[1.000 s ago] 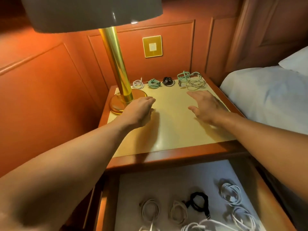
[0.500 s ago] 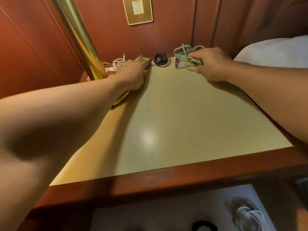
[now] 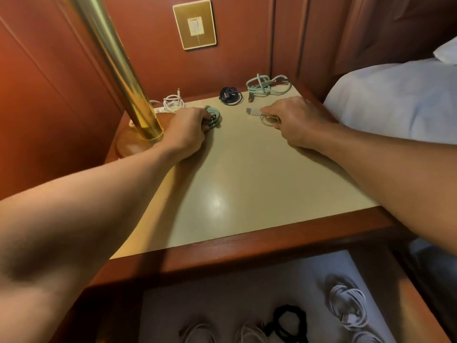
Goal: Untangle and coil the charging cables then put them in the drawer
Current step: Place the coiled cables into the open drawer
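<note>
On the nightstand top [image 3: 222, 174], my left hand [image 3: 188, 129] grips a coiled green cable [image 3: 214, 116] beside the lamp base. My right hand [image 3: 294, 120] holds a pale whitish cable [image 3: 267, 118] whose flat white plug [image 3: 251, 111] sticks out to the left. A tangled green cable [image 3: 263, 86] lies at the back right edge, a black coiled cable [image 3: 230, 95] sits at the back middle, and a white cable [image 3: 173, 101] lies behind the lamp. Below, the open drawer [image 3: 217, 300] holds several coiled white cables [image 3: 348, 303] and a black one [image 3: 288, 318].
A brass lamp pole [image 3: 118, 68] on a round wooden base [image 3: 133, 144] stands at the left of the nightstand. A brass wall plate [image 3: 195, 24] is on the wood panelling behind. A bed with white sheets [image 3: 395, 100] lies close on the right.
Both hands have drawn back from the rear edge toward me, each bringing a cable: the left the green coil, the right the pale cable pulled out of the tangle.
</note>
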`<state>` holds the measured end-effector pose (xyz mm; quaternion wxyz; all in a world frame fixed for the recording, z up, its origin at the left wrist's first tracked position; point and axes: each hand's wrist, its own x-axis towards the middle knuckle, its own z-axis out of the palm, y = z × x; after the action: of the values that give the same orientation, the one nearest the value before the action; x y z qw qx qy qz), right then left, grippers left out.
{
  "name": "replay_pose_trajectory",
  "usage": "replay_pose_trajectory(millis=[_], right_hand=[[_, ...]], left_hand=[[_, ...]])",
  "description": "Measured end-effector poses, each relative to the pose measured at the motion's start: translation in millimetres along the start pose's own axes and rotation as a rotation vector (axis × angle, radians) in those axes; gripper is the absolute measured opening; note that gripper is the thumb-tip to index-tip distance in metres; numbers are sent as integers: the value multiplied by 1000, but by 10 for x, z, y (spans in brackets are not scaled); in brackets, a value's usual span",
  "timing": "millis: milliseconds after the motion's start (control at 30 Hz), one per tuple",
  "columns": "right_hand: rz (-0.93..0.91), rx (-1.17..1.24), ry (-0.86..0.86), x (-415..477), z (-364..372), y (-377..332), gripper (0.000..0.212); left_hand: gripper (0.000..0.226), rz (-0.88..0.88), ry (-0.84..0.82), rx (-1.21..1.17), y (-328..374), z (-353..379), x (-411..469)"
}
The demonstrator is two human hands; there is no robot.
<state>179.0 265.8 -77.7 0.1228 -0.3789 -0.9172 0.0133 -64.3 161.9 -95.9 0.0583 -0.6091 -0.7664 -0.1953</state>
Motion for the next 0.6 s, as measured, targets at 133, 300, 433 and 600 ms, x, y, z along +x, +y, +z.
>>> replay_pose_trajectory(millis=[133, 300, 433, 600], right_hand=[[-28, 46, -3, -292, -74, -127, 58], [-155, 156, 30, -709, -155, -316, 42], [-299, 216, 49, -1110, -180, -548, 26], [-385, 253, 47, -1602, -180, -929, 37]], left_hand=[[28, 68, -12, -1, 140, -158, -365], [26, 195, -83, -77, 221, -416, -846], [24, 237, -99, -144, 246, -645, -1349], [26, 183, -75, -126, 214, -896, -2049]])
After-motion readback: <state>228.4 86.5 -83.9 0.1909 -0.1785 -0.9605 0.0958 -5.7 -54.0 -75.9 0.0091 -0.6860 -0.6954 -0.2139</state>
